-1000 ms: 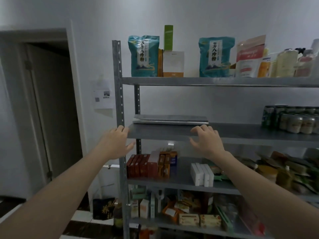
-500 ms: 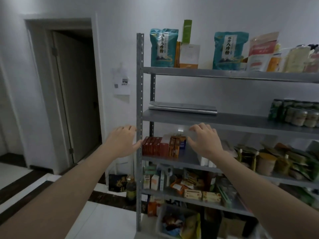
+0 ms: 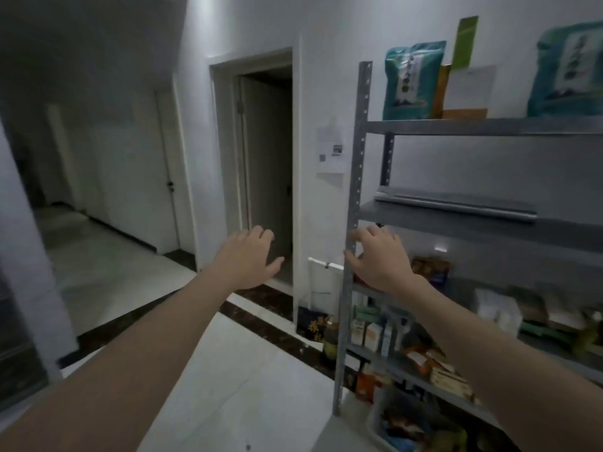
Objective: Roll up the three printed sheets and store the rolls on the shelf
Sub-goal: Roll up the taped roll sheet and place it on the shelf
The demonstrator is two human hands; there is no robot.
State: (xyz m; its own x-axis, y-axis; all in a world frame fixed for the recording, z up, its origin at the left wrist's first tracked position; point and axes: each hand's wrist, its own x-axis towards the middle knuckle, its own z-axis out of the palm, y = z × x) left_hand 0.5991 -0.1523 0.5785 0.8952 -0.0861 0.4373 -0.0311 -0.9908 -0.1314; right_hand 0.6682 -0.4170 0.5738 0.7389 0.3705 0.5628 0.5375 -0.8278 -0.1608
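Rolls (image 3: 453,203) lie on shelf (image 3: 456,227), so storing looks done. My left hand (image 3: 243,256), left of it, and right hand (image 3: 378,256), at its post, are spread and empty. Next, I judge: lower both.

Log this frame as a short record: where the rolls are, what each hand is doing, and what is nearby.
rolled sheets: grey, lying flat on the shelf, second tier from the top; count unclear
left hand: open, holds nothing, in the air before the doorway
right hand: open, holds nothing, in front of the shelf's post; contact unclear
top tier: teal bags
task state: rolls appear stored
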